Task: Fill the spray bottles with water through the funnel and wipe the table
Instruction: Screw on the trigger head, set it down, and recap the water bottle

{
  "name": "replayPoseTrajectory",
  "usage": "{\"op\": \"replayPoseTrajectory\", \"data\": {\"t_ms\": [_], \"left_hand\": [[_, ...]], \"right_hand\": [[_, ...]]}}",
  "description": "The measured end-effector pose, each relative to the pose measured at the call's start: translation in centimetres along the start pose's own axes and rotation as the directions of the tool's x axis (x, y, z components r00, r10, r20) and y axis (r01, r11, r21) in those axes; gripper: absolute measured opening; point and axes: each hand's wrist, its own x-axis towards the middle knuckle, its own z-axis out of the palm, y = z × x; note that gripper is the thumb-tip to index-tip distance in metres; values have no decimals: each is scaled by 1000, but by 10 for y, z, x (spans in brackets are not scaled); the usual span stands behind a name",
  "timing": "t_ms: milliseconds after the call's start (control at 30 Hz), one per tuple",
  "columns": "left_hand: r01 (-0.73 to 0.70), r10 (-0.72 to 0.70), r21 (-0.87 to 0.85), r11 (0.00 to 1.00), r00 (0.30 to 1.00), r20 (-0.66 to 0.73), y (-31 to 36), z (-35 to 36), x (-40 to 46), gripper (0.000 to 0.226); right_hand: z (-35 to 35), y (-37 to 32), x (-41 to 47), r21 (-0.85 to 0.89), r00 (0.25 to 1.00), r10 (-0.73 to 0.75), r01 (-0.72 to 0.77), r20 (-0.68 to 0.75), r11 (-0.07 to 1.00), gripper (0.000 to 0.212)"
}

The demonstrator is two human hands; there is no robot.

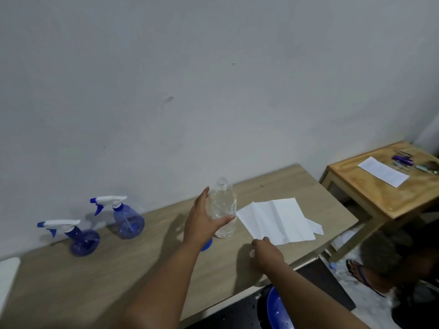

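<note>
Fingers of the left hand (pixel 204 219) spread wide around a clear water bottle (pixel 223 210), thumb at its front; whether they actually press it I cannot tell. It stands upright on the table (pixel 118 269), label-free, cap up. A blue object (pixel 207 244) peeks from beneath the wrist. The right hand (pixel 263 251) pinches the near edge of one white paper towel (pixel 275 219) lying flat. Two blue spray bottles (pixel 128 217) (pixel 80 236) stand upright further left, nozzles pointing left. No writing is readable.
</note>
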Motion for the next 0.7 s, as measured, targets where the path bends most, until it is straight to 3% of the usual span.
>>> {"op": "replayPoseTrajectory", "data": {"t_ms": [100,267,467,533,633,700], "left_hand": [[6,-9,-82,997,999,-42,10,14,7,116],[38,-54,-106,994,986,-155,21,23,6,88],[64,-69,-37,997,980,-185,24,25,3,66],[75,-80,-36,997,978,-191,25,27,3,64],[103,-111,-53,993,975,-190,30,28,1,62],[119,-129,-63,991,973,-192,34,29,0,63]], "right_hand": [[8,12,12,-58,998,-69,69,-5,996,29],[9,15,24,-42,987,-163,163,13,986,26],[-37,-1,28,275,987,-159,162,-32,948,32],[-73,-12,32,417,980,-164,196,-112,887,29],[-137,-36,31,631,951,-186,303,-246,714,23],[-175,-55,26,685,914,-225,402,-337,607,26]]}}
